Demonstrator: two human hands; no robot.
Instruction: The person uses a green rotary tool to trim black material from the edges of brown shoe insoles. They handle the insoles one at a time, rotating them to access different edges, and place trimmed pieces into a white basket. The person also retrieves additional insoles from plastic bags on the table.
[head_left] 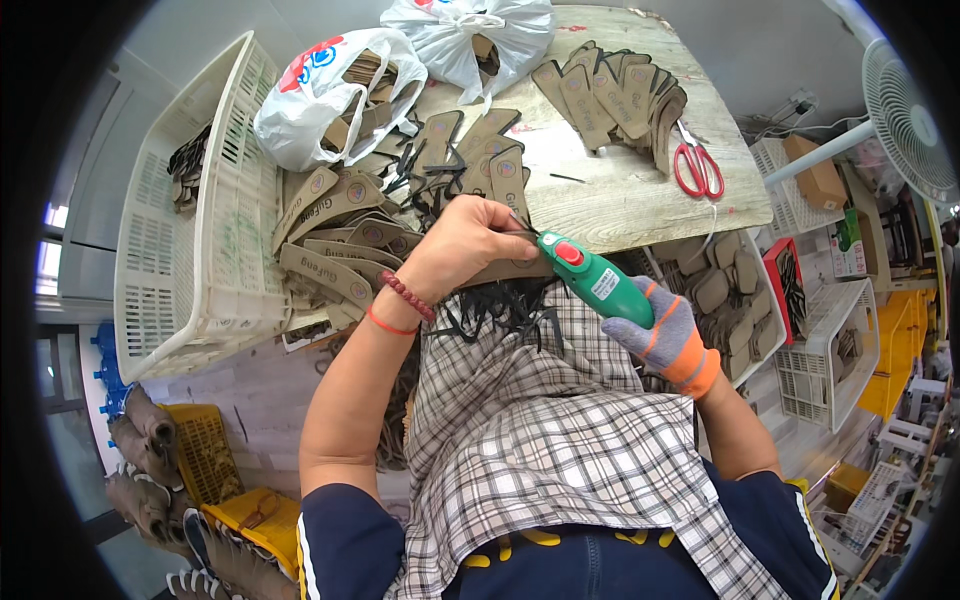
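Note:
My bare left hand [462, 243] is closed at the table's near edge, pinching a flat brown cut piece [518, 268] that is partly hidden by the fingers. In a grey and orange glove, my right hand [668, 338] wraps around a green handheld electric cutter [608, 290] with a red switch. The cutter's tip meets the piece right beside my left fingertips. Black strip scraps [500, 308] lie on my checked apron [560, 440] below. Printed brown pieces [335, 225] with black strips are heaped left of and beyond my left hand.
Red-handled scissors [700, 172] lie near a fanned stack of brown pieces [612, 92] on the table [590, 205]. Two white plastic bags [345, 95] stand at the back. A white crate [215, 240] flanks the left, a bin of pieces [725, 295] the right, and a fan [905, 120] the far right.

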